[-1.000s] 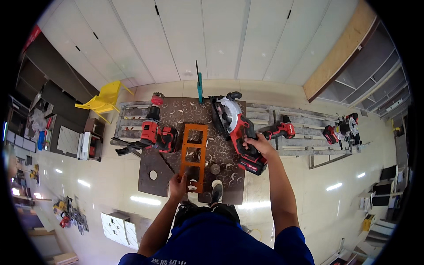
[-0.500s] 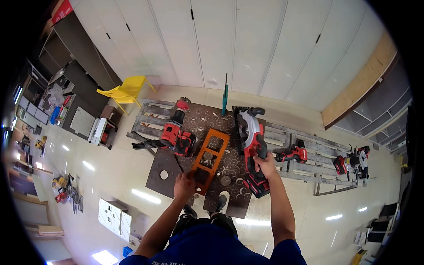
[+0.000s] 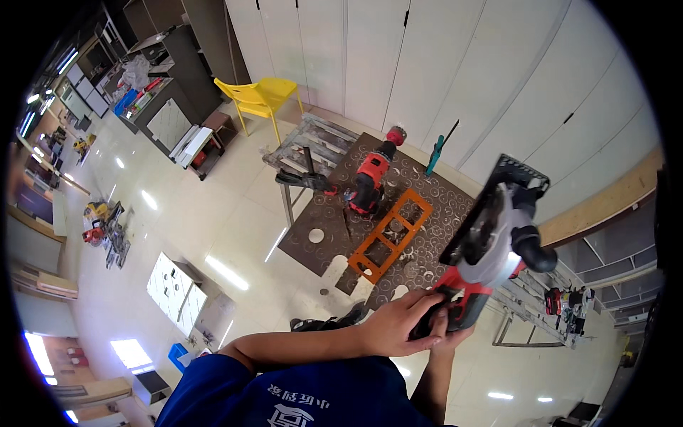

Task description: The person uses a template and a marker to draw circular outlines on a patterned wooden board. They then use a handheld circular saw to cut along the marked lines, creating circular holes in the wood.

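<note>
A red and black cordless circular saw (image 3: 475,274) is raised off the work surface, its baseplate tilted up and away from me. My right hand (image 3: 455,336) grips it low at the rear, partly hidden behind the tool and my other hand. Crossing in front of my body, my left hand (image 3: 402,324) is closed on the saw's black rear end. An orange template (image 3: 391,242) with square openings lies flat on a dark brown board (image 3: 302,252) marked with many circles. Beyond it, a red cordless drill (image 3: 371,178) with a hole saw rests on the same board.
A black clamp (image 3: 306,179) sits at the board's left edge, and a teal hand tool (image 3: 435,153) at its far edge. Slatted metal trestles (image 3: 316,139) bear the board. A yellow chair (image 3: 263,96) stands behind, before white cabinet doors. More tools (image 3: 569,309) lie at right.
The circular saw has come up off the board and toward the right in my right hand. My left hand has left the orange template and taken hold of the saw. The view has turned.
</note>
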`<state>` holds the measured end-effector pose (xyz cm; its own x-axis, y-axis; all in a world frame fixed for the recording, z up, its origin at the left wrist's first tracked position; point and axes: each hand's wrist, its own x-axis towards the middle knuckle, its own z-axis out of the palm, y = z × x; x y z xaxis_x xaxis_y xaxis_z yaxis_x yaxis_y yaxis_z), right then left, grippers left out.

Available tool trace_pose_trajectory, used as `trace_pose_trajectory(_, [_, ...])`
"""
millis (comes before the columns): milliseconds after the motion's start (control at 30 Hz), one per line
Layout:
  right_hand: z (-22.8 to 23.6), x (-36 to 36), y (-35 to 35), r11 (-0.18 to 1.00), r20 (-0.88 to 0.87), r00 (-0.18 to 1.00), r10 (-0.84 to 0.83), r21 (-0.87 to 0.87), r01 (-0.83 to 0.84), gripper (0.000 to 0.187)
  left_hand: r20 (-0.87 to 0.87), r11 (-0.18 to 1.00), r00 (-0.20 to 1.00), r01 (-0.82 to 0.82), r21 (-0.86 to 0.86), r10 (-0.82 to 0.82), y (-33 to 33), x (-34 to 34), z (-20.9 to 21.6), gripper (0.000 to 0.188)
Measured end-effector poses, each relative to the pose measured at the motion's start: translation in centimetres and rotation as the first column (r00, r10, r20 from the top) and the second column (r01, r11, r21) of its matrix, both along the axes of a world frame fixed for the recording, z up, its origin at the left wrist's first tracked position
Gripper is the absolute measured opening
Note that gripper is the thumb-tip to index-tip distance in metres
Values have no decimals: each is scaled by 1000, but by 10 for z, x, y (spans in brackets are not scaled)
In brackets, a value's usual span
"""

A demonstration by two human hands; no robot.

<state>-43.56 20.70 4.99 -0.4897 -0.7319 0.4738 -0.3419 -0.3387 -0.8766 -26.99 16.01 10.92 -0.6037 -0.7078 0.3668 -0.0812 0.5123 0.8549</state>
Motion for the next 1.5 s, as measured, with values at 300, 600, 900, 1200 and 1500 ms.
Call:
trace_pose_trajectory(300, [-39,196,20,715,909,260,325,-57,-696,72,-103,890,974,-139,435,203,41,156,-10,36])
trace_pose_trajectory(600, [20,361,43,415,-191,376,907,249,-875,54,59,586,756,-552,594,652,90,360,3,28])
trace_pose_trajectory(900, [-69,275,52,518,83,643,761,518,-681,34,367,269,738,-587,764,566,129,426,-58,22])
trace_pose_trajectory(1200, [-97,190,-1,576,184,744,642,524,-628,28,466,486,827,-562,669,315,97,394,-100,38])
trace_pose_trajectory(1500, [-85,205,-76,495,232,638,734,460,-737,32,711,571,668,-679,461,220,64,343,-78,45])
